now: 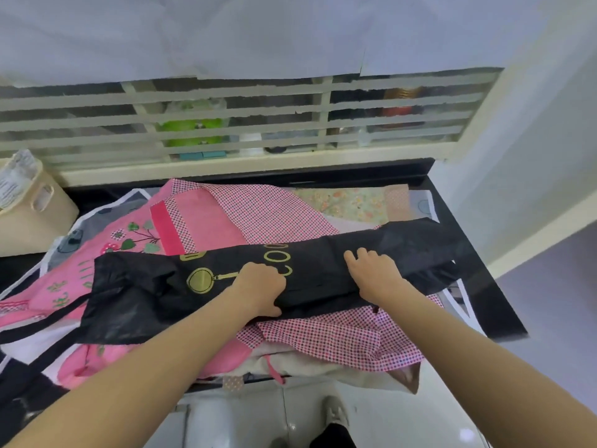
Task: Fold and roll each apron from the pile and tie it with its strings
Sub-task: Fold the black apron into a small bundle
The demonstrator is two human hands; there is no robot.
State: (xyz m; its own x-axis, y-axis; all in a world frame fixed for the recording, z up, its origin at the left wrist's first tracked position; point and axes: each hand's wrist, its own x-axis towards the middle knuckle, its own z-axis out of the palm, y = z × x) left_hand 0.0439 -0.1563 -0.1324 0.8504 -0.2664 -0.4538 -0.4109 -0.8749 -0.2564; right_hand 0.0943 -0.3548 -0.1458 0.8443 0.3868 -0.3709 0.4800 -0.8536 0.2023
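A black apron [323, 279] with gold print lies folded into a long band across the top of the pile. My left hand [261, 286] grips its near edge at the middle, fingers curled over the cloth and thumb underneath. My right hand [374, 273] lies on the band just to the right, fingers spread and bent on the fabric, thumb at the near edge. A black strap [48, 321] trails off the band's left end. Under it lies the pile: a pink checked apron [339, 341], a pink embroidered apron [106, 250] and a floral one [349, 202].
The pile sits on a black counter [484, 286] below a louvred window [226, 124]. A cream plastic basket [35, 208] stands at the back left. The counter's right edge drops to a pale floor [549, 318]. White cloth hangs over the near edge.
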